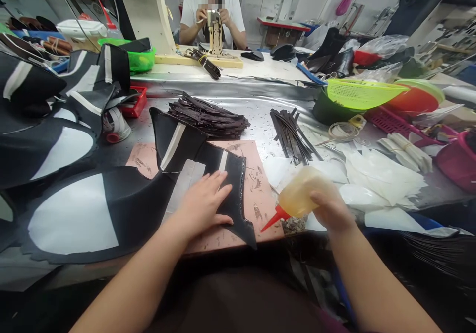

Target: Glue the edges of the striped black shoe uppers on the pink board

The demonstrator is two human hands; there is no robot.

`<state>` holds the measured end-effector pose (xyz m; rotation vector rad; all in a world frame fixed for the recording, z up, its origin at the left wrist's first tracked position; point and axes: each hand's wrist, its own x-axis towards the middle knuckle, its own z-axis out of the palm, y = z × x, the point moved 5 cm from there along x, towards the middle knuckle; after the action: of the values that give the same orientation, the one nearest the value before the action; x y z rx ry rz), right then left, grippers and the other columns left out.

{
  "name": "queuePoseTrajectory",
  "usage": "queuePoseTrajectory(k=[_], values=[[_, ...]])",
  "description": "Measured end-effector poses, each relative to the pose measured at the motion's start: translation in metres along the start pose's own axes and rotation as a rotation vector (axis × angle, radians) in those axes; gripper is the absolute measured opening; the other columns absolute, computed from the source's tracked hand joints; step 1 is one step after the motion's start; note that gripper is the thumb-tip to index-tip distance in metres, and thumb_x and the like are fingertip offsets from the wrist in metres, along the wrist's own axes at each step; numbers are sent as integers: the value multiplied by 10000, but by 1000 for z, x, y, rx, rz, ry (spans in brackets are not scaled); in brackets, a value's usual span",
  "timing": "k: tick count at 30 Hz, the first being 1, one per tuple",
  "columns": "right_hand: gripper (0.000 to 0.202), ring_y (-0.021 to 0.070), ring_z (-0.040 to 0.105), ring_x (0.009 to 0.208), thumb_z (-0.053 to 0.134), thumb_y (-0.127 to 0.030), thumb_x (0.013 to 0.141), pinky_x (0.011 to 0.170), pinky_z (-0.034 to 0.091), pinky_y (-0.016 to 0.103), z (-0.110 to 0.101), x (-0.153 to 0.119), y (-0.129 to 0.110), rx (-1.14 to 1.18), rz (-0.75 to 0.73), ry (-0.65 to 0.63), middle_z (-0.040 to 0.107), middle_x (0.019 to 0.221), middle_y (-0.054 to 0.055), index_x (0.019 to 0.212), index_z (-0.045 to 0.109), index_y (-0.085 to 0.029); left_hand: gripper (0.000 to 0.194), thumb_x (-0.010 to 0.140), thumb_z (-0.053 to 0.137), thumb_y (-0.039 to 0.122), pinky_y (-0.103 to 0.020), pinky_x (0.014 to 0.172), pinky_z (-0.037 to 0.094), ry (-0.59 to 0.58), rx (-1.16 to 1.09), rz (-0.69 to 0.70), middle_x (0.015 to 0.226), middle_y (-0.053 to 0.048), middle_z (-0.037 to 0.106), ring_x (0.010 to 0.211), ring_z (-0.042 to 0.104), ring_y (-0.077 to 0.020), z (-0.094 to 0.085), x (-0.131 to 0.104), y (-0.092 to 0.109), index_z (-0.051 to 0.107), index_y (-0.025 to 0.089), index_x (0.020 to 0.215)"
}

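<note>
My left hand (pixel 204 201) lies flat with spread fingers on a black shoe upper (pixel 227 189) that has white reinforcing strips. Under that hand the upper rests on a pink, glue-stained board (pixel 262 194). In my right hand (pixel 332 206) is a squeeze bottle (pixel 303 191) of yellowish glue, tilted so its red nozzle (pixel 273 219) points down and left, just right of the upper's edge. The bottle is blurred, and I cannot tell whether the nozzle touches the board. A black piece with a large white patch (pixel 74 219) spreads out to the left, adjoining the upper.
Dark strips lie in a pile (pixel 208 117) behind the board, with a smaller bunch (pixel 292 134) to its right. White sheets (pixel 379 179) and baskets (pixel 362 95) crowd the right. More black uppers (pixel 48 124) are stacked left. Across the table a person (pixel 211 20) works at a machine.
</note>
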<state>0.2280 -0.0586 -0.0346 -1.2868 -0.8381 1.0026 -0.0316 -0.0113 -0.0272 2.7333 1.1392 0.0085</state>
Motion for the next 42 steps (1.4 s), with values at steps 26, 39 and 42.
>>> queuePoseTrajectory(k=[26, 39, 42], values=[[436, 168, 610, 590, 763, -475, 576, 339, 426, 212, -50, -31, 27, 602, 36, 109, 674, 797, 13, 937, 623, -275, 373, 556, 463, -22, -579, 1029, 171, -457, 176, -89, 1242, 17, 562, 1282, 335, -305, -90, -73, -94, 681, 266, 648], [474, 153, 614, 603, 723, -463, 629, 343, 457, 194, -18, -18, 51, 735, 143, 106, 672, 920, 46, 1040, 597, -263, 525, 857, 333, 515, -468, 946, 369, -360, 44, -253, 1252, -173, 526, 1231, 410, -319, -37, -9, -27, 535, 169, 1196], [468, 150, 609, 580, 766, -424, 583, 355, 469, 198, -15, -18, 49, 754, 180, 127, 675, 865, 35, 985, 607, -247, 443, 903, 287, 439, -401, 971, 368, -473, -69, -123, 1241, -106, 553, 1258, 384, -270, -37, -21, -20, 655, 217, 1011]])
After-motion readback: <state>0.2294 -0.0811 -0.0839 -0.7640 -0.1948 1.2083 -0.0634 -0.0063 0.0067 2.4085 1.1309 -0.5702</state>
